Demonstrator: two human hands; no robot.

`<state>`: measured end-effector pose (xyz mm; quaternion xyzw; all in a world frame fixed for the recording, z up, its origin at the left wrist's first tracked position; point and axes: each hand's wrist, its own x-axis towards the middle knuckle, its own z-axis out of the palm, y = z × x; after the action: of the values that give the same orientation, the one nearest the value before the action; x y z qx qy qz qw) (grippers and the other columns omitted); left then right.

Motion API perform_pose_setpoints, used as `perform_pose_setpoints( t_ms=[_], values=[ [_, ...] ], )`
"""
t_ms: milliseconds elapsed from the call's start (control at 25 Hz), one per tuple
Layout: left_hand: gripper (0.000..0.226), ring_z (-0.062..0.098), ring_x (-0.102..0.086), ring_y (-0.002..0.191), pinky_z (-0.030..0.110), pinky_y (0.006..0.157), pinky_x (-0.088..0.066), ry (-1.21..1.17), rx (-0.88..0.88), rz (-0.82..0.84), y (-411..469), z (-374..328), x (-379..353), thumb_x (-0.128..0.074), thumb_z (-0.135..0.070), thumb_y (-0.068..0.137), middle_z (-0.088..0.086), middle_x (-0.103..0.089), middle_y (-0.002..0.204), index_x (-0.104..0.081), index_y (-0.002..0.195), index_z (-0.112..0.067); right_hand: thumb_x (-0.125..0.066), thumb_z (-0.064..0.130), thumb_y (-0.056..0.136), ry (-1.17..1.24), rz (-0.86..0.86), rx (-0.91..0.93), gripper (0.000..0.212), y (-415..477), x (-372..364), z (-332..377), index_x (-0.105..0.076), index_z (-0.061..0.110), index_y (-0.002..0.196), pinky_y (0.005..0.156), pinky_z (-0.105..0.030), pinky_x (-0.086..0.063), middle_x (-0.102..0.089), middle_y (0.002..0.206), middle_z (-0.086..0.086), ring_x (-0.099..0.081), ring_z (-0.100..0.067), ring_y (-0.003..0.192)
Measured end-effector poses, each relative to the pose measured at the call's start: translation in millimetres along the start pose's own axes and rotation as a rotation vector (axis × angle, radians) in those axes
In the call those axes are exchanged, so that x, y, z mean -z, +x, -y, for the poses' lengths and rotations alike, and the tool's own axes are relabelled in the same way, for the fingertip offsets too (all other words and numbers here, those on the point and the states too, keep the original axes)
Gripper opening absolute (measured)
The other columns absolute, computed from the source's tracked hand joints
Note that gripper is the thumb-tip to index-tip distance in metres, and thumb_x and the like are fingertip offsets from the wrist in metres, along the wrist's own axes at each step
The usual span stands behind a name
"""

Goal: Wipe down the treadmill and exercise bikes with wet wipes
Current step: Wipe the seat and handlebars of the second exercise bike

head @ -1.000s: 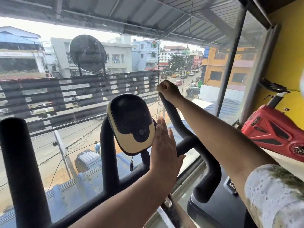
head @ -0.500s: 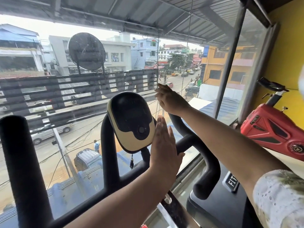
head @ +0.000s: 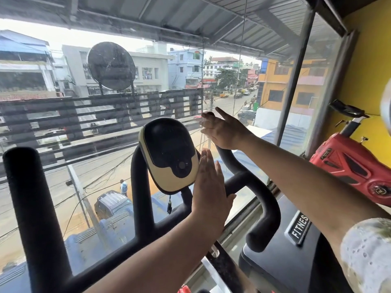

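Observation:
A black exercise-bike handlebar (head: 267,210) fills the foreground, with a black and cream console (head: 169,153) at its centre. My left hand (head: 208,193) stands flat and upright, fingers straight, pressed against the console's right edge. My right hand (head: 224,132) is over the top end of the right handlebar grip, fingers stretched out and the index finger pointing up and left. I cannot make out a wet wipe in either hand.
A thick black left grip (head: 31,208) rises at the near left. A large window pane (head: 84,187) stands just behind the handlebar. A red exercise bike (head: 349,163) sits against the yellow wall at right, and a black machine labelled FITNESS (head: 298,229) lies below it.
My right hand was curled around the top of the right grip a second ago; its fingers have since opened and straightened. My left hand stays flat against the console.

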<state>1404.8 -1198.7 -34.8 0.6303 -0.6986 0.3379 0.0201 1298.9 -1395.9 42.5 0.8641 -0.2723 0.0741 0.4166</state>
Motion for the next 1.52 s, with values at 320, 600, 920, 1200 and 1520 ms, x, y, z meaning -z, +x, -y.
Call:
perform_pose_setpoints(
  t_ms=[320,600,920,1200,1520],
  values=[
    [0.087,0.046,0.02,0.145,0.048,0.112,0.021,-0.088,0.023,-0.007,1,1,-3,-0.017,-0.061,0.1,0.037,0.021,0.153,0.008,0.153,0.002,-0.031,0.028,0.094,0.343,0.338,0.138,0.045,-74,1,22,-0.064,0.026,0.124,0.119,-0.051,-0.004,-0.05,0.142,0.012,-0.021,-0.005,0.144],
    [0.086,0.043,0.019,0.146,0.047,0.112,0.022,-0.114,0.025,0.002,0,3,0,-0.018,-0.061,0.1,0.035,0.019,0.154,0.007,0.153,0.003,-0.015,0.025,0.097,0.13,0.328,0.073,0.055,-47,11,28,-0.061,0.022,0.128,0.12,-0.048,-0.005,-0.051,0.142,0.005,-0.026,-0.013,0.144],
    [0.084,0.045,0.017,0.146,0.048,0.114,0.02,-0.1,0.023,0.005,-2,2,-1,-0.018,-0.06,0.1,0.037,0.018,0.154,0.004,0.153,0.002,-0.037,-0.002,0.085,0.586,0.653,-0.044,0.051,-72,22,27,-0.069,0.028,0.111,0.12,-0.036,-0.003,-0.041,0.144,0.022,-0.021,-0.003,0.144],
    [0.086,0.046,0.015,0.146,0.048,0.112,0.021,-0.1,0.03,-0.007,-2,2,-1,-0.02,-0.061,0.1,0.037,0.016,0.154,0.002,0.154,0.003,-0.043,-0.011,0.086,0.905,0.376,-0.249,0.04,-99,19,35,-0.072,0.012,0.101,0.108,-0.032,-0.03,-0.057,0.133,-0.012,-0.045,-0.024,0.131],
    [0.085,0.046,0.016,0.146,0.049,0.108,0.023,-0.075,0.019,-0.018,-3,1,1,-0.018,-0.061,0.1,0.036,0.017,0.154,0.005,0.154,0.001,-0.059,0.019,0.095,0.952,0.116,-0.576,0.032,-137,3,54,-0.063,0.023,0.126,0.111,-0.031,-0.019,-0.037,0.143,-0.004,-0.029,-0.019,0.131]
  ],
)
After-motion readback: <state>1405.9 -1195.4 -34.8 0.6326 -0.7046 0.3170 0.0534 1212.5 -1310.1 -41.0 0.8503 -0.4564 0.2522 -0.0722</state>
